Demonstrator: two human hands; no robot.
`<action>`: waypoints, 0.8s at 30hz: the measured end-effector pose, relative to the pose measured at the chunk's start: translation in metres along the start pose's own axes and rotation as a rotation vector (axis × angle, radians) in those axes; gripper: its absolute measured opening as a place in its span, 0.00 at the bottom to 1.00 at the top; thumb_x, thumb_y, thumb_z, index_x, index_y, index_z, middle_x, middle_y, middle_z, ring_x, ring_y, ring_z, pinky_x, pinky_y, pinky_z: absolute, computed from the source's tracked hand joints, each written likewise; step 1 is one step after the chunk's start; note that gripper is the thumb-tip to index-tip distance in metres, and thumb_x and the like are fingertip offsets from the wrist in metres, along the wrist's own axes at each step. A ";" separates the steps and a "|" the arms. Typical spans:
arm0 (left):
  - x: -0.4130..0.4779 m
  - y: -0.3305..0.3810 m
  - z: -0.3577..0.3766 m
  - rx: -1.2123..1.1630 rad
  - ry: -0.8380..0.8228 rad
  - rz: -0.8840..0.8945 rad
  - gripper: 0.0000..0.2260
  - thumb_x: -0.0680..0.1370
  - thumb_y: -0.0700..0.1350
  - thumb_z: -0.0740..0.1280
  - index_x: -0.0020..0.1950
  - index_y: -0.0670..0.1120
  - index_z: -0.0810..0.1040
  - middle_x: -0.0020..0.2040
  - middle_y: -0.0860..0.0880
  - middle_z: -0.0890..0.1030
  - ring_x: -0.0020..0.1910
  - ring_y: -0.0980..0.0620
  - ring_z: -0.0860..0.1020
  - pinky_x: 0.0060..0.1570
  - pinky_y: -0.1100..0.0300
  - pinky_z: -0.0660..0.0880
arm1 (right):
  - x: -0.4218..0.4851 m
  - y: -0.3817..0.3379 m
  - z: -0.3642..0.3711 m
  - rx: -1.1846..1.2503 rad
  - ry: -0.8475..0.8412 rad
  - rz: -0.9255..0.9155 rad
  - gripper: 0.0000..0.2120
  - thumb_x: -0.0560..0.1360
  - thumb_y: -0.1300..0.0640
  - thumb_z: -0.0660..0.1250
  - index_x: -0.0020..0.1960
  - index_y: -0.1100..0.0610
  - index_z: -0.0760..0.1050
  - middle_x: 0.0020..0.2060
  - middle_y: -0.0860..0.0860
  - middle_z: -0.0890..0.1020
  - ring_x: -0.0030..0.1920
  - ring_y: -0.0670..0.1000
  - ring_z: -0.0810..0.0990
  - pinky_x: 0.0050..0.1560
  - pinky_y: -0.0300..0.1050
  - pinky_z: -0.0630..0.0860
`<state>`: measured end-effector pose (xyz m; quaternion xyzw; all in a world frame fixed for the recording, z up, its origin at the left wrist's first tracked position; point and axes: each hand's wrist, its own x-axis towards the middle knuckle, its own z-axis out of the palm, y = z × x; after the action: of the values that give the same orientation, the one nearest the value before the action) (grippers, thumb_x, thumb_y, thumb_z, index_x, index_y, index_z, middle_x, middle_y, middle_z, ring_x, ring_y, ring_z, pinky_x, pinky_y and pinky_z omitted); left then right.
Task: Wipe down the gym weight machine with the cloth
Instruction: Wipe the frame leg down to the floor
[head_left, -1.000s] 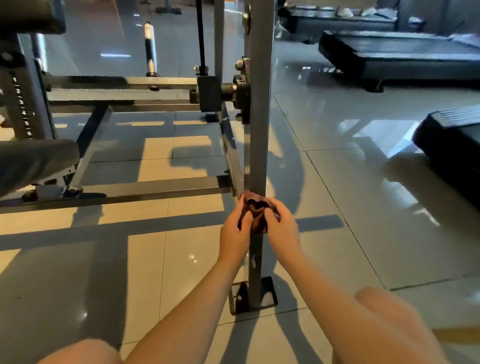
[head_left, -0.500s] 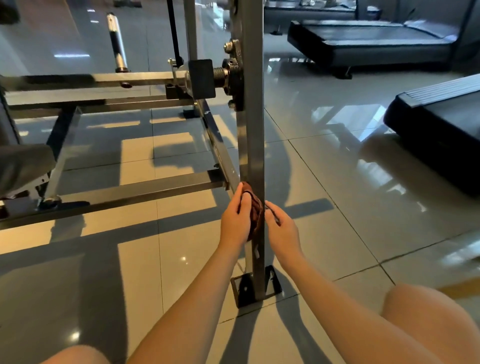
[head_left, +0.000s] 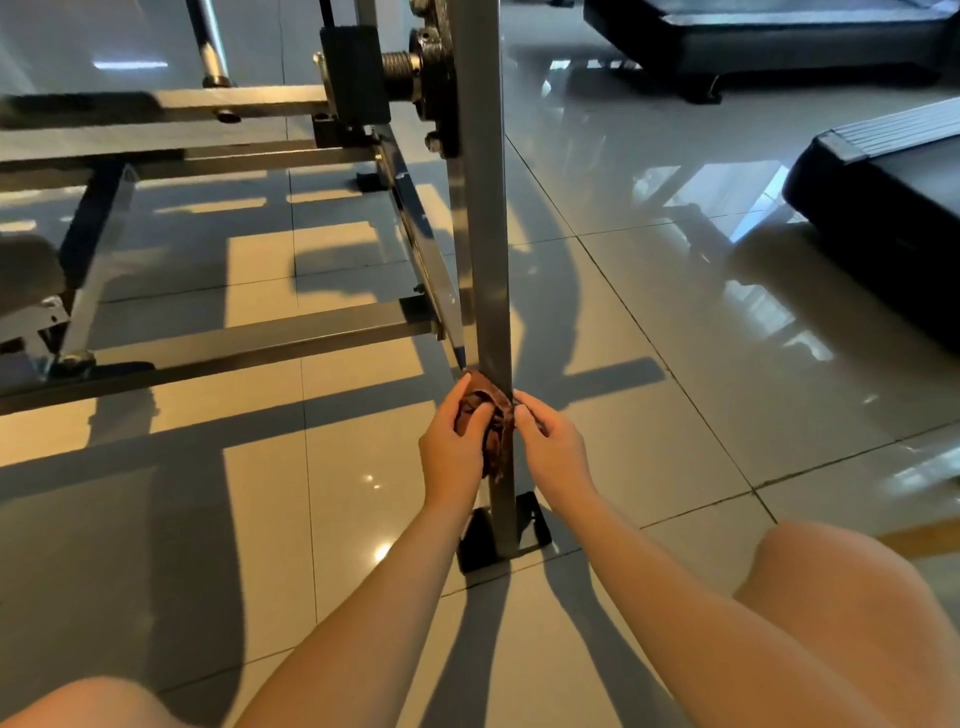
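It is a gym. A steel weight machine (head_left: 480, 234) stands on glossy floor tiles (head_left: 649, 374), with black treadmills (head_left: 883, 197) to its right.

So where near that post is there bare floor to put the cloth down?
Bare tiles lie right of the post, up to the treadmill, and left of the left hand, nearer than the crossbar. Crowded behind the post.

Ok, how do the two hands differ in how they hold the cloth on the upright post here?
The left hand sits left of the upright post, thumb pressed over the bunched brown cloth; the right hand sits right of it, fingers curled, pinching only the cloth's edge. Most visible cloth lies by the left hand, little by the right hand. Both grip the cloth at one height, low on the post.
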<state>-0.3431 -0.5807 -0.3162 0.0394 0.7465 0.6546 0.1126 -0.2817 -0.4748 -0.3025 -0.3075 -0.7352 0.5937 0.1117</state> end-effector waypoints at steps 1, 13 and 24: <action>0.000 0.002 0.003 0.033 0.019 0.023 0.16 0.81 0.42 0.68 0.66 0.57 0.75 0.53 0.66 0.77 0.53 0.66 0.77 0.45 0.78 0.71 | 0.000 0.001 0.001 0.012 0.003 0.003 0.17 0.85 0.50 0.60 0.72 0.49 0.75 0.62 0.45 0.82 0.62 0.43 0.79 0.57 0.32 0.77; -0.044 -0.087 0.005 0.223 -0.104 -0.212 0.12 0.79 0.39 0.65 0.57 0.55 0.74 0.46 0.58 0.82 0.50 0.52 0.82 0.42 0.66 0.73 | 0.000 0.035 -0.002 0.024 -0.041 0.093 0.16 0.84 0.48 0.59 0.68 0.46 0.78 0.60 0.42 0.83 0.63 0.43 0.79 0.68 0.50 0.76; -0.035 -0.053 0.030 0.154 0.069 -0.108 0.13 0.81 0.37 0.63 0.59 0.53 0.68 0.45 0.55 0.82 0.36 0.56 0.81 0.33 0.64 0.75 | -0.008 0.037 -0.005 0.093 -0.065 0.108 0.15 0.85 0.52 0.59 0.70 0.46 0.76 0.56 0.41 0.83 0.53 0.42 0.82 0.51 0.35 0.80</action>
<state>-0.2980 -0.5665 -0.3682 -0.0148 0.7991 0.5892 0.1187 -0.2606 -0.4712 -0.3344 -0.3218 -0.6922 0.6422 0.0697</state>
